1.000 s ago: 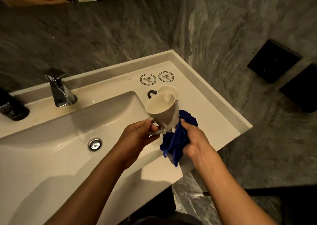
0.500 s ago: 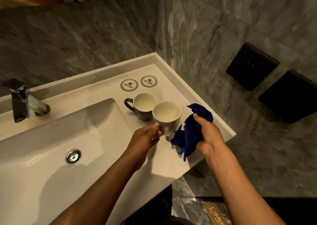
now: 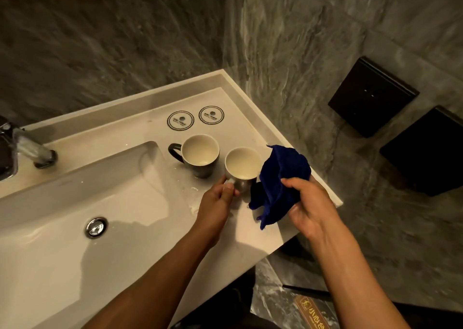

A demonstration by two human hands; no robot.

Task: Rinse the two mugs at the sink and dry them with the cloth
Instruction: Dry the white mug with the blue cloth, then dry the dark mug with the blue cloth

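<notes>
The left hand (image 3: 220,198) gripped the pale mug (image 3: 241,169) by its handle, standing it upright beside the dark mug (image 3: 200,157) at its ten o'clock. The right hand (image 3: 308,208) clutched the cloth (image 3: 280,180) at its three o'clock, apparently to keep drying.

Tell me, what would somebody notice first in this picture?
Probably the bright blue cloth gripped in the right hand over the counter's right end. Next, two mugs side by side: the left hand holds the nearer mug, with the dark-handled mug just behind it.
</notes>
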